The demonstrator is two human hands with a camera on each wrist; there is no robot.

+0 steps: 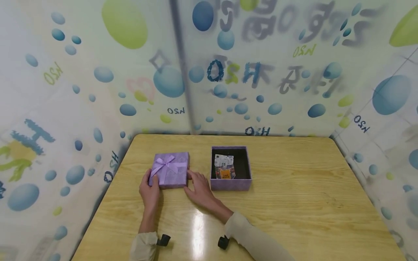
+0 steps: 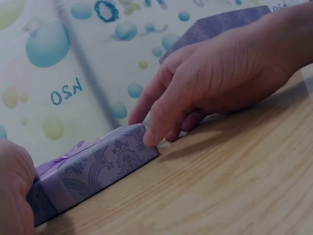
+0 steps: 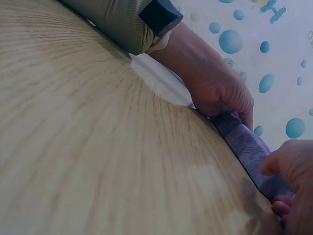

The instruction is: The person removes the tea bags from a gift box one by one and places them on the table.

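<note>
A purple gift box lid [image 1: 173, 173] with a ribbon bow lies flat on the left part of the table. My left hand [image 1: 150, 190] holds its left side, with the thumb over the front left corner. At the lid's right end my right hand [image 1: 200, 188] grips the front corner between thumb and fingers. In the left wrist view the lid's patterned side [image 2: 105, 164] sits low against the wood. To the right stands the purple box base [image 1: 230, 184], with a dark inside. Inside it, at the left, lies a small printed packet [image 1: 224, 166].
The wooden table [image 1: 294, 203] has a light grain and reaches the back wall [image 1: 261, 90], which carries printed bubbles and letters. Side walls rise close to the table's left and right edges. Both sleeves have a black wrist device [image 1: 223, 242] near the cuff.
</note>
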